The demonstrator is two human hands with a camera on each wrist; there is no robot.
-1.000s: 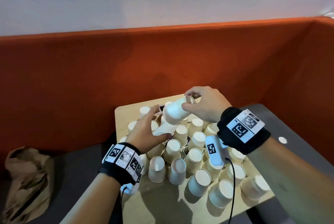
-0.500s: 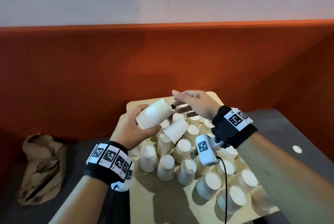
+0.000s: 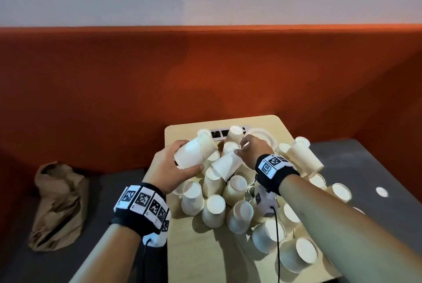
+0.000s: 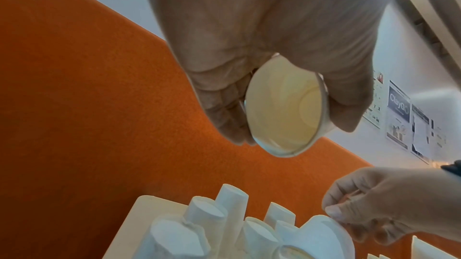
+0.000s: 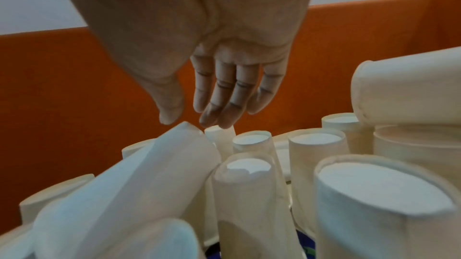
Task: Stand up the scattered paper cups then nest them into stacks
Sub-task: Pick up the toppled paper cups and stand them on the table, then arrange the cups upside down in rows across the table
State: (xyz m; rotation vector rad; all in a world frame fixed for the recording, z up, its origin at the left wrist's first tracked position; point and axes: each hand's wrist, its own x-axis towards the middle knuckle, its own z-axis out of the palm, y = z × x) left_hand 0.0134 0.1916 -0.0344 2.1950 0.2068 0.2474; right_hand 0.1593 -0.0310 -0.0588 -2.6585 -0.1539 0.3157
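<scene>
Item: tilted paper cup (image 3: 227, 164), lying atop the crowd of upturned cups (image 3: 214, 211) on the desk (image 3: 196, 257). Its long axis ran from lower right up to the left, closed base uppermost; the base end sat just under the right hand (image 3: 254, 150), directly below the fingers (image 5: 219, 105). These were extended and relaxed, thumb apart, holding nothing, tips just above the cup and apparently not yet touching. The right hand was the nearer; the likely next move was a short drop and pinch on that base end.

Item: held stack (image 3: 195, 152), two or more nested cups on their side, gripped by the left hand (image 3: 169, 169), fingers curled round the wall, mouth toward the wrist.

Appearance: plain white paper, thin-walled, rolled rims, recessed bases; light, easily crushed or toppled.
</scene>
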